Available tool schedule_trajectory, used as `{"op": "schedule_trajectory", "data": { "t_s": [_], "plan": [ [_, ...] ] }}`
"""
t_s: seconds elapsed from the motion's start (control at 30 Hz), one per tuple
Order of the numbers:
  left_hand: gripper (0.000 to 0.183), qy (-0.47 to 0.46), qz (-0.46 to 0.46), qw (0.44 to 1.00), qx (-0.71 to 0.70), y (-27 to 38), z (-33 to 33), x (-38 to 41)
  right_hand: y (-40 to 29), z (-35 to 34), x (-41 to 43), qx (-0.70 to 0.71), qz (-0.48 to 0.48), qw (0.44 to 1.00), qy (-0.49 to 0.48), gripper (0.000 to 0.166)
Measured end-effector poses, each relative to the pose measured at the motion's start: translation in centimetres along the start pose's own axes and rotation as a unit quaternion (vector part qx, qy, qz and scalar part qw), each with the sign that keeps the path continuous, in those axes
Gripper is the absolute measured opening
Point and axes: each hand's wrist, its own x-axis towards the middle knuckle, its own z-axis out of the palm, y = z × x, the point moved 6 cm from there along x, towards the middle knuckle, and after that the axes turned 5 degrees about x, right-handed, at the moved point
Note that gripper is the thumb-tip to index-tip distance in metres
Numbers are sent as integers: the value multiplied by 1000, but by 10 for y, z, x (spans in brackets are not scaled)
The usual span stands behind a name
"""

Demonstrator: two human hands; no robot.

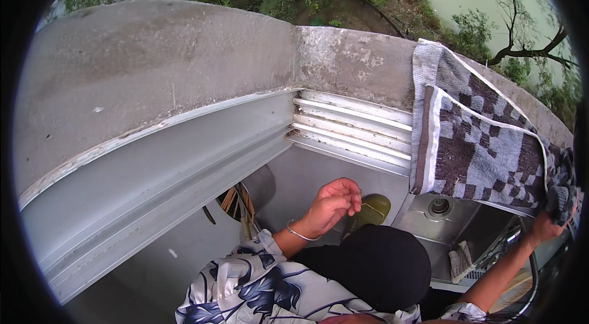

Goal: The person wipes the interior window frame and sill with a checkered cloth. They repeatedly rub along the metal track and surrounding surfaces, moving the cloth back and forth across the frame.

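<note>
A grey and dark checked towel (487, 149) with white edging hangs over the stone window ledge at the right, partly folded over itself. At the far right my right hand (550, 227) grips a bunched part of a similar dark and grey cloth (559, 200); whether it is the same towel I cannot tell. My left hand (336, 202), with a silver bangle at its wrist, is raised near the middle, fingers loosely curled and nothing seen in them. It is apart from the towel.
Below the towel lies a stainless steel sink (414, 218) with a drain and a crumpled cloth (461, 262). White window tracks (349, 121) meet at the corner under the concrete ledge (207, 48). A round container with sticks (237, 202) stands lower left. Trees grow outside, below.
</note>
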Motion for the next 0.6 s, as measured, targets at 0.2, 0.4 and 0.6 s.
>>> {"op": "schedule_trajectory", "data": {
  "t_s": [0.2, 0.4, 0.6],
  "plan": [
    [31, -3, 11, 999, 35, 31, 13, -8, -43, 25, 15, 47, 99, 994, -14, 52],
    [30, -15, -27, 999, 23, 10, 26, 2, -34, 22, 14, 65, 122, 990, -4, 47],
    [31, -36, -20, 999, -18, -14, 20, 13, 9, -1, 0, -20, -25, 999, 3, 36]
  ]
}}
